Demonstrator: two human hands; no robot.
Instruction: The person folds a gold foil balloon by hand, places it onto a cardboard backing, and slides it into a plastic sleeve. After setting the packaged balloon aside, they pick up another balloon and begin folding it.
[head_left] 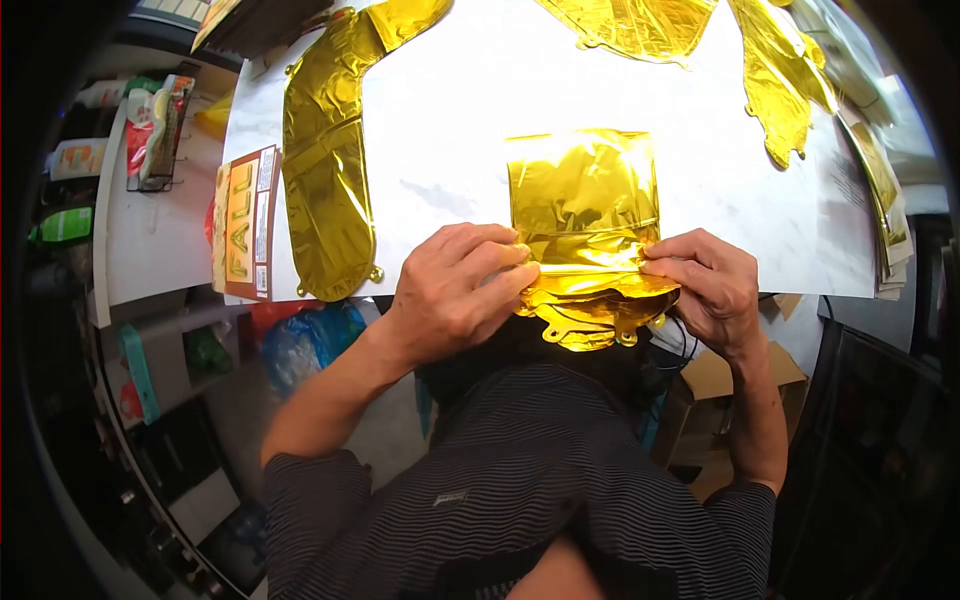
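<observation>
A gold foil balloon (585,185), flat and creased, lies at the front edge of the white table, its lower part folded and bunched with tabbed edges hanging over the edge. At its left side my left hand (455,285) pinches the foil along a horizontal fold. My right hand (708,285) grips the same fold at the right side, thumb and fingers closed on it. Another flat gold foil balloon (328,190), long and curved with small tabs, lies to the left of my left hand.
More gold foil (640,25) lies at the table's far side, with another piece (778,95) at the far right. A package marked FALL (245,225) is at the left edge. Below the table stand a cardboard box (735,400) and blue plastic bags (310,345). Shelves with bottles (75,158) flank the left.
</observation>
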